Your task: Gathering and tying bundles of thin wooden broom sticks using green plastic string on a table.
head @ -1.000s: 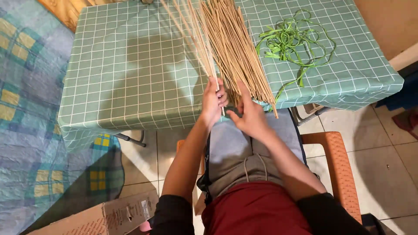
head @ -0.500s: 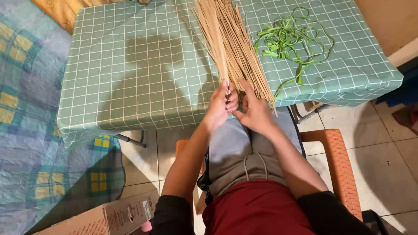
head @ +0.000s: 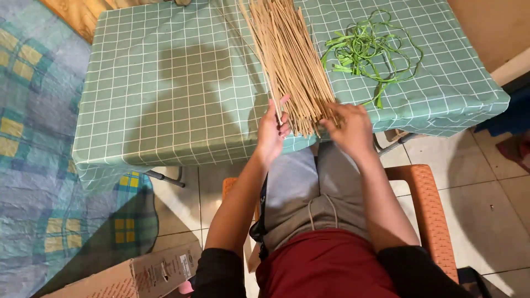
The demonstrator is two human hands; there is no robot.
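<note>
Seated at desk (head: 165,110), both hands on ends of stick bundle (head: 287,60).

Cardboard box (head: 138,273) nearest, on floor below desk's left corner. Orange chair (head: 428,209) under lap. Left hand (head: 271,132) pinching one thin stick at bundle's near left edge; right hand (head: 349,128) spread open, fingertips on bundle's near right ends. Bundle flat on checked green cloth, fanning away. Green strips (head: 367,49) just right of bundle, apart.

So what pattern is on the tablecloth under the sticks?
The tablecloth is pale green with a white grid of squares, seen in the head view.
</note>
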